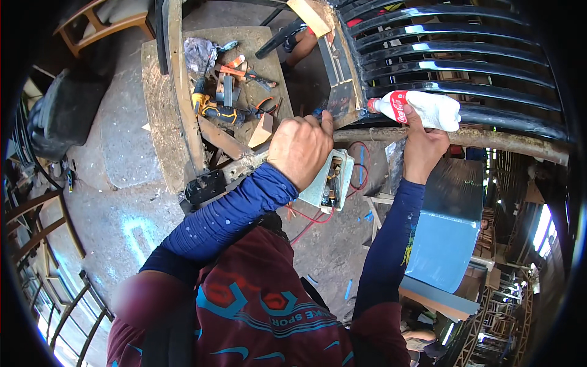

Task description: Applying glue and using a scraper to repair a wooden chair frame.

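My right hand (423, 150) grips a plastic bottle (435, 112) with white contents, a red label and a red cap. The bottle lies on its side, its cap end pointing left at the corner of a glossy black slatted frame (452, 67). My left hand (299, 148) is closed at the near edge of that corner, thumb stretched forward beside a dark wooden piece (343, 101). Whatever its curled fingers hold is hidden beneath the hand. Just below the left hand sits a pale open container (313, 191) with small tools inside.
A worn board (153, 92) at the far left carries a yellow-black cordless drill (220, 113), orange-handled pliers (247, 74), wood blocks and a rag (200, 54). A red hose (324, 219) curls over the floor. A blue-topped box (443, 244) stands right. Another person's leg (301, 49) shows behind.
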A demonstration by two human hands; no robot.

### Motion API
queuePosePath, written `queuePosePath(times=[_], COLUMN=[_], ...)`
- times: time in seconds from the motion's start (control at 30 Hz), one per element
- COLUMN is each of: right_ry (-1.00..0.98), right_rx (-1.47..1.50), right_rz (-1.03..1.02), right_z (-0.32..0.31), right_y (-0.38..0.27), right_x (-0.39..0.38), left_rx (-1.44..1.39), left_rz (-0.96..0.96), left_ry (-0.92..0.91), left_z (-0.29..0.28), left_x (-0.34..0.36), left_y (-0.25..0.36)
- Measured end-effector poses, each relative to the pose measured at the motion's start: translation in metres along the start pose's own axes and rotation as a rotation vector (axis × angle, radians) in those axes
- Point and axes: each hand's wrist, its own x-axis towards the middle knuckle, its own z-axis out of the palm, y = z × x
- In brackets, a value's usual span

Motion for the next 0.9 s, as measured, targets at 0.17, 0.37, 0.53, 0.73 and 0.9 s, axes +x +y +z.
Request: queuePosePath(times=[0.17,0.37,0.53,0.73,0.9], right_ry=[0.056,0.076,0.087,0.194,0.184], right_rx=[-0.001,0.092,-0.096,0.148,0.28], right_rz=[-0.004,-0.031,-0.013,-0.034,0.021], right_z=[0.005,0.014,0.014,-0.011,0.0], right_y=[0.004,0.017,0.0,-0.025,0.004], right_x=[0.004,0.007,0.013,0.018,0.006], left_rx=[-0.046,-0.088,-0.096,-0.074,-0.02], left_rz=[-0.037,-0.027,-0.026,-0.018,0.004], left_ry=[0.038,0.021,0.031,0.042,0.002], left_z=[0.003,0.003,0.005,0.006,-0.001], left_x=[0.0,0.0,0.0,0.001,0.0], left_y=[0.0,0.0,0.0,-0.001,-0.001])
